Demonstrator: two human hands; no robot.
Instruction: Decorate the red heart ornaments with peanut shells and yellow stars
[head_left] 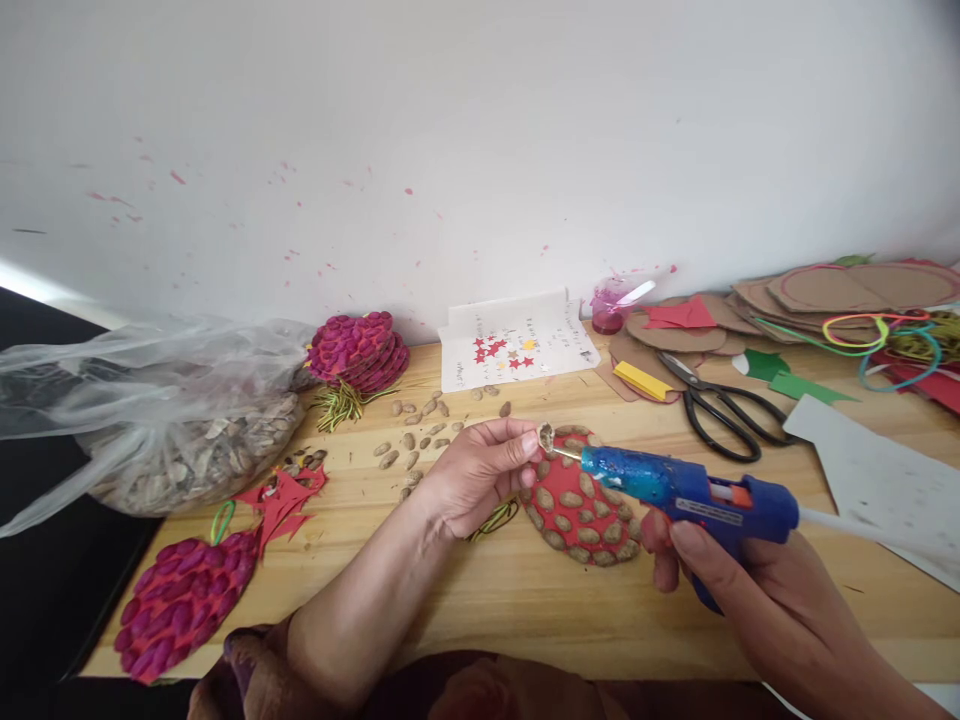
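Note:
My left hand (476,472) pinches a small pale nut shell (546,436) between thumb and fingertips, held just above a red strawberry-shaped cutout (581,497) dotted with several glued shells. My right hand (739,580) grips a blue hot glue gun (686,490), finger at the trigger. Its metal nozzle touches the shell in my left hand. A white glue stick juts from the gun's back end to the right.
A clear plastic bag of shells (172,445) lies at left, loose shells (416,435) near it. Finished purple-red shell pieces (184,600) (356,350), red paper scraps (285,495), black scissors (724,410), a paper with star stickers (517,345), cardboard cutouts (825,290), coloured rubber bands (881,335) and a pink jar (609,308) lie on the wooden table (495,590).

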